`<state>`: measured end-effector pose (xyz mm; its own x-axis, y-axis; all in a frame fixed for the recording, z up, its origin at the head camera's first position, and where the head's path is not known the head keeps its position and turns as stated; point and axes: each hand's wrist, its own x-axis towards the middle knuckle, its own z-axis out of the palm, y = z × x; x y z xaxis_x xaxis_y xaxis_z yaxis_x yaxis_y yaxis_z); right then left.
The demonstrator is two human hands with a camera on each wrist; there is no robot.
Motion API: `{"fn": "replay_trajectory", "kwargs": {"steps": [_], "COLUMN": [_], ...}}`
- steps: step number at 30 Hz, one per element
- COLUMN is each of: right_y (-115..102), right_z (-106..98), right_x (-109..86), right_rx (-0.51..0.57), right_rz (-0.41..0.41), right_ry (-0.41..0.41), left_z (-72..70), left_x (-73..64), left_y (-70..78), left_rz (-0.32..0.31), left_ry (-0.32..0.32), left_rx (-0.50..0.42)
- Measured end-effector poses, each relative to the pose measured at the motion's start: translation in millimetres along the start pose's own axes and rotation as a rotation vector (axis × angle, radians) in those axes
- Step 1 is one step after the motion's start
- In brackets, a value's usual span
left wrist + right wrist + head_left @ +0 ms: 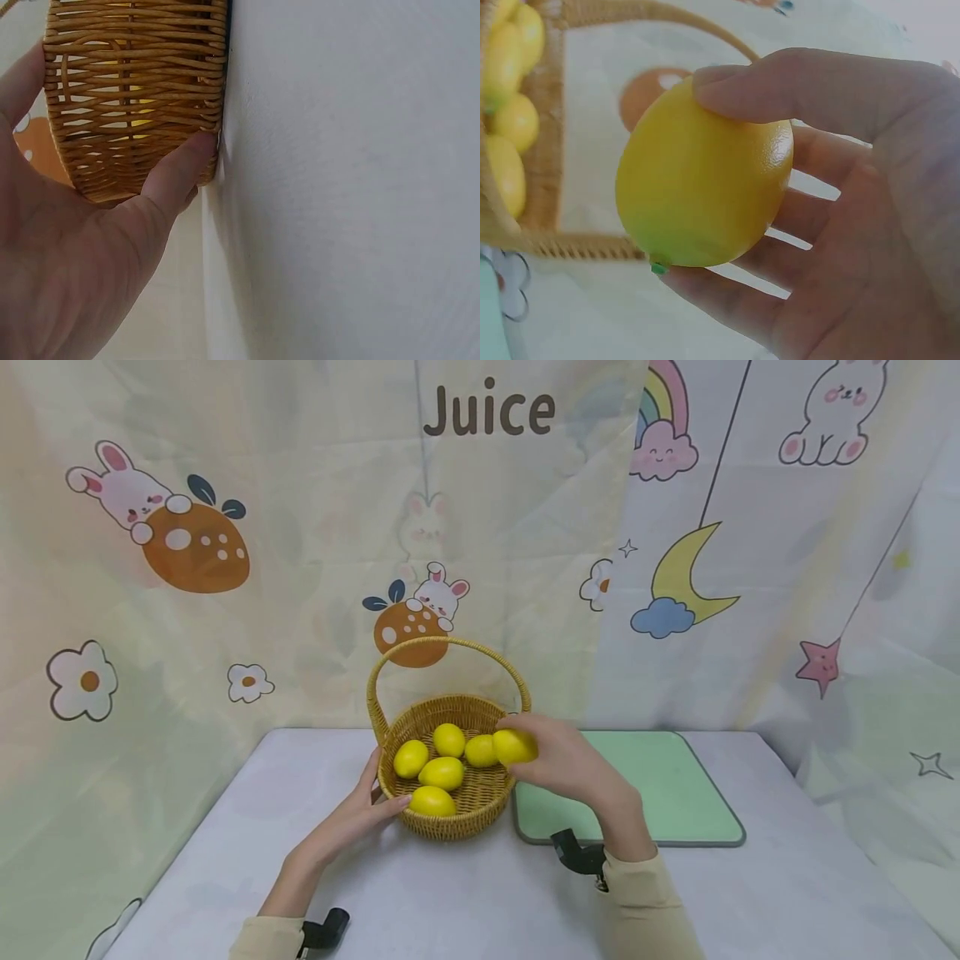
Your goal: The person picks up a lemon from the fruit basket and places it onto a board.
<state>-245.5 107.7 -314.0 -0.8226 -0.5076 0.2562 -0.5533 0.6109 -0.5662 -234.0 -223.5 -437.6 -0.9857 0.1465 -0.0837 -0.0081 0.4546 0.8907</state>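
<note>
A round wicker basket (480, 806) with a tall arched handle stands on the table, several yellow lemons (442, 773) lying inside it. My left hand (367, 806) grips the basket's left side, the thumb by the front rim and the fingers around the outer wall. In the left wrist view, digits spread across the woven wall (142, 90). Over the basket's right rim, my right hand (562, 758) holds another lemon (701, 180) between thumb and fingers. This lemon has a small green tip at one end. In the head view it overlaps a lemon inside the basket.
A pale green cutting board (637, 802) with a grey edge lies right of the basket, partly behind my right hand and forearm. The white table (465, 902) ends at a printed cloth backdrop (315, 568). Each wrist wears a black camera mount (577, 853).
</note>
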Motion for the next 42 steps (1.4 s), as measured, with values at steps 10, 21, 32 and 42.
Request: {"fn": "replay_trajectory", "kwargs": {"steps": [10, 21, 32, 42], "right_y": [32, 68, 117, 149], "right_z": [-30, -25, 10, 48], "right_x": [-12.3, -2.2, 18.9, 40.8], "right_rx": [0.016, -0.073, -0.074, -0.085], "right_rz": [0.056, 0.136, 0.198, 0.137], "right_ry": [0.096, 0.173, 0.212, 0.111], "left_z": [0.2, 0.9, -0.6, 0.4], "left_x": [0.5, 0.3, 0.5, 1.3], "left_y": [-1.9, -2.1, -2.4, -2.1], "left_rz": [0.016, 0.009, 0.004, -0.005], "left_ry": [-0.003, -0.004, -0.003, -0.004], "left_rx": [-0.024, -0.027, -0.028, -0.034]}}
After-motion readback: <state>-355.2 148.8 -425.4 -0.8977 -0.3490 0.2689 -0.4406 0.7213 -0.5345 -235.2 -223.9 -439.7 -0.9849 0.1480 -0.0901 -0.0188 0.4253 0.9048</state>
